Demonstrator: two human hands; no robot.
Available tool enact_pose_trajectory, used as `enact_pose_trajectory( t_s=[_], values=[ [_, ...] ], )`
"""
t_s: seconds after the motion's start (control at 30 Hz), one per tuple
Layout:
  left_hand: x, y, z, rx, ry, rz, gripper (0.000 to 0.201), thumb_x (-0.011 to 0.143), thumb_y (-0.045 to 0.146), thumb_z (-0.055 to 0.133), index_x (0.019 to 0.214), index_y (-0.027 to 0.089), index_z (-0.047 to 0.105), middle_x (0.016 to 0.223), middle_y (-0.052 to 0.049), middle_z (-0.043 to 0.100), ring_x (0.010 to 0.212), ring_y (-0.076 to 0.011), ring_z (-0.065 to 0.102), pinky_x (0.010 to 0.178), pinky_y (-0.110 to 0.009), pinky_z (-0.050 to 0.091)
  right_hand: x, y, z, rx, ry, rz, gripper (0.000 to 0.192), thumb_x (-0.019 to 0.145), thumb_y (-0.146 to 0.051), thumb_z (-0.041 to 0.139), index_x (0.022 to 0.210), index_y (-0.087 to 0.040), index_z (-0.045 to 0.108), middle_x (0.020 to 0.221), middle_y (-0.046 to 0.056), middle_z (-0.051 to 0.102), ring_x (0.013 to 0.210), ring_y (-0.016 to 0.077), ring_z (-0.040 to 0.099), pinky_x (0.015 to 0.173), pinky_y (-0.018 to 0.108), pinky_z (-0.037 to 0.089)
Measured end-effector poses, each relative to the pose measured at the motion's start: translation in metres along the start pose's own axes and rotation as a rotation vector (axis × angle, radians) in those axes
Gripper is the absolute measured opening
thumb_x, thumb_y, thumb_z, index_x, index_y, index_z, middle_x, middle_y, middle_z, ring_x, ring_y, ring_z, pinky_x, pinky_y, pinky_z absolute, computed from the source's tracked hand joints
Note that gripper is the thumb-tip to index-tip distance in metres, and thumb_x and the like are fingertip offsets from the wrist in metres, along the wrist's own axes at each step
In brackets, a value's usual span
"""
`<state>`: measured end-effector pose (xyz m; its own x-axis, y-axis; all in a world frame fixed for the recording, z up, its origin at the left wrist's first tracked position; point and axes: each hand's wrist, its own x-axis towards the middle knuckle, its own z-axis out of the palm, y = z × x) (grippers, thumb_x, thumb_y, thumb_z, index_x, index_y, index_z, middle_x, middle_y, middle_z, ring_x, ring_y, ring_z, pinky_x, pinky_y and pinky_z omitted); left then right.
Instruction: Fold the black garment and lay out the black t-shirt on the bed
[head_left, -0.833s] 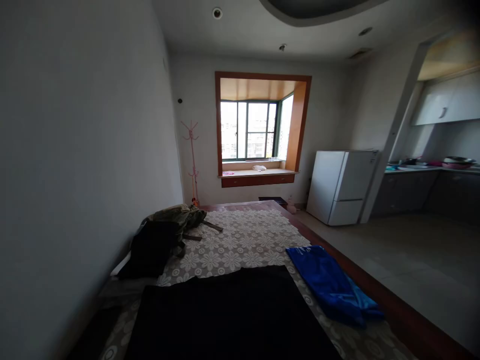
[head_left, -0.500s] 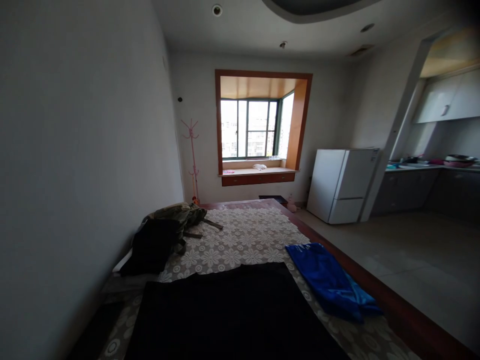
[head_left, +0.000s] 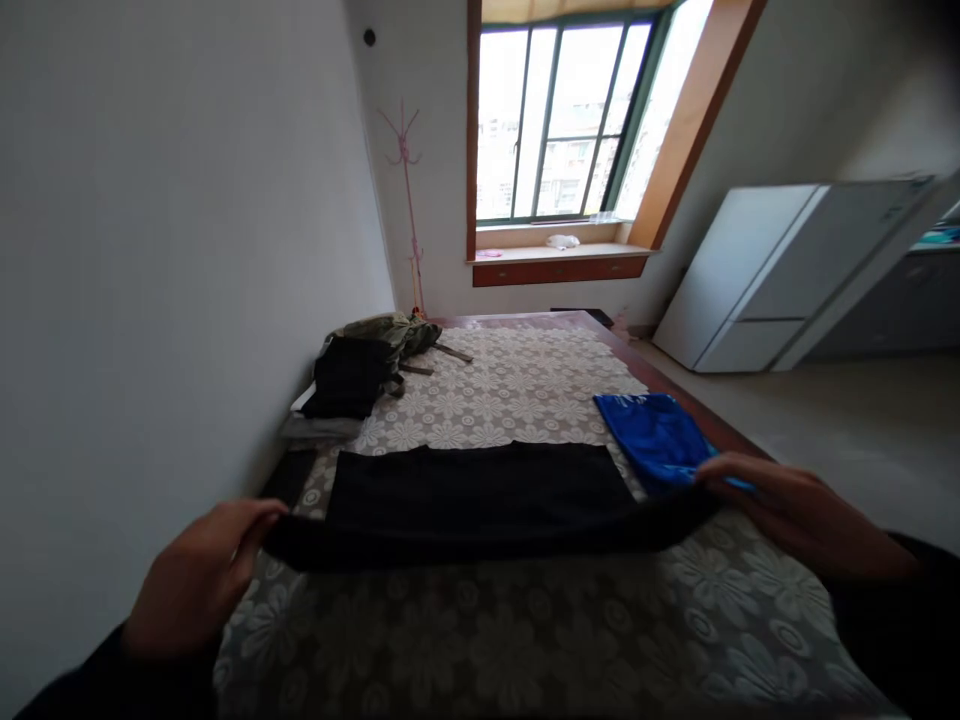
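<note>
Both hands, left hand (head_left: pixel 196 578) and right hand (head_left: pixel 787 510), pinch the black cloth's (head_left: pixel 480 495) near edge above the bed (head_left: pixel 525 640); uneven pulling could skew it.

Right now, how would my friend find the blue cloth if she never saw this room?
Start at the big bed with the white flowery lace cover, under the window. Go to its right edge, the side nearer the white fridge. The blue cloth lies there by the right hand, the only bright, shiny thing among dark clothes.
</note>
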<state>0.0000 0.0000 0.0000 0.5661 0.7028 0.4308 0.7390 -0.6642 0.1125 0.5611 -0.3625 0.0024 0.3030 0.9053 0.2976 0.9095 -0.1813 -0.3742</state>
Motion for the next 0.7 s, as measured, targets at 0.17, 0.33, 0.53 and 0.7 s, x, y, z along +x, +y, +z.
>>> enact_pose_trajectory(
  t_s=[0.17,0.33,0.53,0.7],
  values=[
    [0.111,0.018,0.035,0.054,-0.417,-0.104,0.042,0.100,0.042,0.034,0.112,0.024,0.071,0.114,-0.007,0.077,0.102,-0.0254,0.069,0.081,-0.032,0.049,0.119,0.003,0.025,-0.144,-0.215,0.036,0.049,0.103,-0.035,0.035,0.100,-0.009,0.076,0.093,0.011,0.075,0.089,0.0194,0.070,0.085,0.031,0.049],
    [0.133,0.028,0.083,0.106,-0.489,-0.085,0.033,0.098,0.037,0.043,0.107,0.025,0.073,0.109,-0.008,0.077,0.099,-0.0240,0.069,0.076,-0.029,0.045,0.139,0.024,0.085,-0.201,-0.363,0.078,0.050,0.100,-0.027,0.032,0.093,-0.005,0.077,0.083,0.007,0.075,0.081,0.0117,0.068,0.074,0.022,0.043],
    [0.128,0.026,0.095,0.120,-0.480,-0.046,0.032,0.097,0.030,0.044,0.109,0.023,0.072,0.117,-0.008,0.075,0.104,-0.0250,0.068,0.086,-0.032,0.047,0.126,0.036,0.102,-0.297,-0.332,0.191,0.028,0.094,-0.020,0.049,0.099,-0.015,0.076,0.097,0.010,0.076,0.091,0.0206,0.070,0.081,0.029,0.049],
    [0.111,0.076,0.088,0.014,-0.325,0.171,0.038,0.100,0.028,0.041,0.127,0.018,0.065,0.134,-0.010,0.067,0.127,-0.0254,0.058,0.115,-0.040,0.037,0.112,-0.039,0.105,-0.346,-0.185,0.046,0.045,0.099,-0.033,0.043,0.134,-0.014,0.062,0.137,0.015,0.064,0.121,0.0284,0.061,0.103,0.041,0.047]
  ],
)
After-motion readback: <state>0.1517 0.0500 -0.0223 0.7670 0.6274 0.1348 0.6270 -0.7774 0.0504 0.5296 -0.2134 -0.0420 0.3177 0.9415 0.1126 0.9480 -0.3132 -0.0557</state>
